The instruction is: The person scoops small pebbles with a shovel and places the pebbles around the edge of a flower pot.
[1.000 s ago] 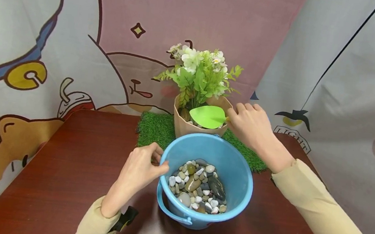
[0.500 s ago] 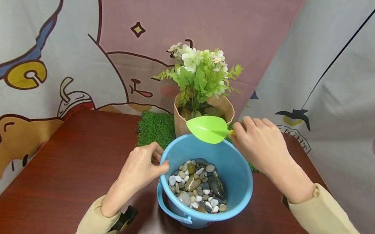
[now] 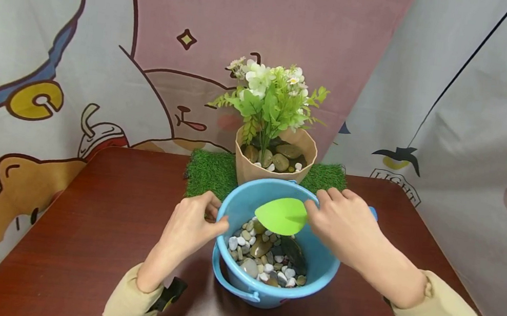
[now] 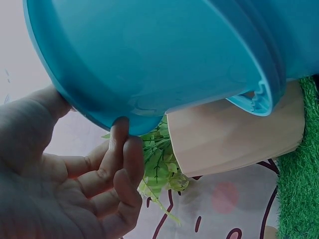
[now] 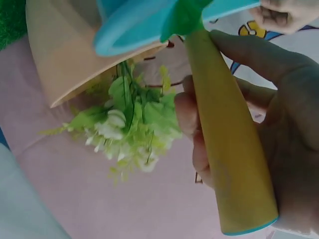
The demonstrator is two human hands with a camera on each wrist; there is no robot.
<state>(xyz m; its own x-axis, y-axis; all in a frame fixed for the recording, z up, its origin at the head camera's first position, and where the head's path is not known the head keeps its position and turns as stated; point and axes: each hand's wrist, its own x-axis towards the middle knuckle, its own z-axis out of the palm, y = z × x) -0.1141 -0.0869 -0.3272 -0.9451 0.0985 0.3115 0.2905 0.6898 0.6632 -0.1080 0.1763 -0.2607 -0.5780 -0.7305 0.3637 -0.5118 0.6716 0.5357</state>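
Observation:
A light-blue bucket (image 3: 269, 293) stands on the table, with mixed pebbles (image 3: 260, 247) in its bottom. My left hand (image 3: 187, 226) pinches its left rim; in the left wrist view the thumb and a fingertip (image 4: 119, 124) meet that rim. With my right hand (image 3: 347, 229) I grip a toy shovel by its yellow handle (image 5: 227, 139). The shovel's green leaf-shaped blade (image 3: 281, 215) hangs inside the bucket's mouth, above the pebbles and partly hiding them. No stones show on the blade.
Behind the bucket, a beige flowerpot (image 3: 252, 172) holds stones and white artificial flowers (image 3: 269, 93). Artificial turf (image 3: 210, 174) lies under the pot on the brown table (image 3: 127, 206). A printed curtain (image 3: 332, 27) closes off the back.
My right hand has brought the shovel from over the flowerpot down toward me and into the bucket's mouth. The pot's stones are now uncovered. My left hand stays at the rim.

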